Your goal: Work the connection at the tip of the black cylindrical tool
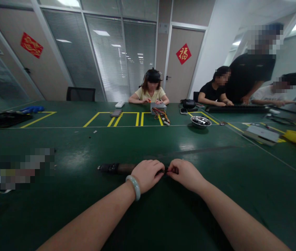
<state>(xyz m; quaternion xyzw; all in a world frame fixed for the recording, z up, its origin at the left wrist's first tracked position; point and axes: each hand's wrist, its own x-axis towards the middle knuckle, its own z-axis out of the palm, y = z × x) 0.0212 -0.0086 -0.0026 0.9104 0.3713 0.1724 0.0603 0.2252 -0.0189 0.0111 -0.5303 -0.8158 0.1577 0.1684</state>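
— Fingers (157, 173) of left hand (146, 175) curled round dark cylinder (113, 168) lying on desk (163, 146); right hand (186, 173) pinches small part (166, 171) at its end.
— Mid-fiddle at the tip, I'd say. Next needs a steady left hold.

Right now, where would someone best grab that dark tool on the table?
Probably the thick bare end of the tool, coming from above on its left: it lies flat, sideways, and the left hand and right hand cover the rest.
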